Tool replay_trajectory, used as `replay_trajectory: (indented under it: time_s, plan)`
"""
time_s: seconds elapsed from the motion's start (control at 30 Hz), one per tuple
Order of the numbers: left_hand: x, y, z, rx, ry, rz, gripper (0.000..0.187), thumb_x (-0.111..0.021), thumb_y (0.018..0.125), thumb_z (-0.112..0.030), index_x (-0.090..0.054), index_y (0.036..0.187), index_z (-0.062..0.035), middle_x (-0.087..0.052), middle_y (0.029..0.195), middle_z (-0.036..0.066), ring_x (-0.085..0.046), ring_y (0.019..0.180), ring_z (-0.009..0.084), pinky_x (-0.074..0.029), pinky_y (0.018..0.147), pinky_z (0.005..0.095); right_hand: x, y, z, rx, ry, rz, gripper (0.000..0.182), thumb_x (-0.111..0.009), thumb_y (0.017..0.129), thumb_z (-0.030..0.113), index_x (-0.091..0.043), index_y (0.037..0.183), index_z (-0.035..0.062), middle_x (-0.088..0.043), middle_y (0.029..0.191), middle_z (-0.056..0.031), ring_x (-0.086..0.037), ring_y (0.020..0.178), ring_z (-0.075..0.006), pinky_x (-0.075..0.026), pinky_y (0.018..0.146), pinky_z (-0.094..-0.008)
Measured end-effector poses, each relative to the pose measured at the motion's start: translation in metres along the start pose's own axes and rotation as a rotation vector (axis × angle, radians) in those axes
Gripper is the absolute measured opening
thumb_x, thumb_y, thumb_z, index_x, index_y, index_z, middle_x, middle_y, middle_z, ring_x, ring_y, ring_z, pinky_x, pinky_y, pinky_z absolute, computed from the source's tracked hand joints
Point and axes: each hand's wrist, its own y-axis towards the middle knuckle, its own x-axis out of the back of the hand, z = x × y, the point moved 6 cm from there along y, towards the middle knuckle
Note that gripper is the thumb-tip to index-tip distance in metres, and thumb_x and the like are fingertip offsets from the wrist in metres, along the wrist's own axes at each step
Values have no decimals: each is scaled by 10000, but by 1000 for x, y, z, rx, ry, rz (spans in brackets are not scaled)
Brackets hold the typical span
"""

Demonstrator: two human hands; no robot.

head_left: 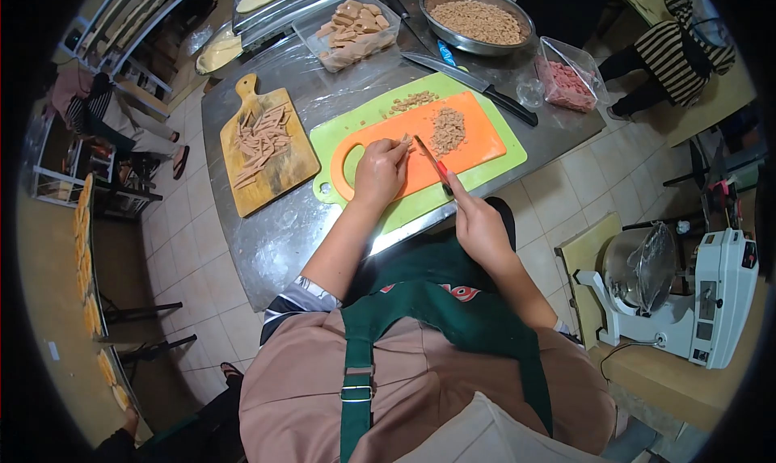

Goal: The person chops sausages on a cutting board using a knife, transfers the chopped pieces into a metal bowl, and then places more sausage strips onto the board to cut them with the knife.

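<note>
My left hand (381,170) is closed on a small bunch of pale brown sausage strips (406,140), pressed to an orange cutting board (485,144). In my right hand (482,227) is a knife (428,153), its blade beside those strips and just right of my left fingertips. Small diced sausage (449,132) is heaped on the orange board, right of the blade. That board lies on a larger green cutting board (514,146), where more diced bits (414,102) sit along the far side. To the left, a wooden board (301,157) carries loose sausage strips (263,137).
A plastic tub (330,59) of sausage chunks and a steel bowl (517,44) of diced pieces stand at the back. A second knife (477,83) lies behind the boards. Pink minced meat (568,87) sits in a clear container. A stand mixer (715,301) is at right; other people stand nearby.
</note>
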Motion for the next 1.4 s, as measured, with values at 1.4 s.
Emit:
replay_trajectory:
  time_s: [1.4]
  plan:
    - [6,0,-2,14,-13,-45,96,-636,741,-104,-571,711,-40,-574,692,105,-575,689,286,-471,587,391,-13,17,8,36,-153,12,623,-485,807,47,-317,1391,190,-512,665,-175,-563,589,-356,-474,563,-443]
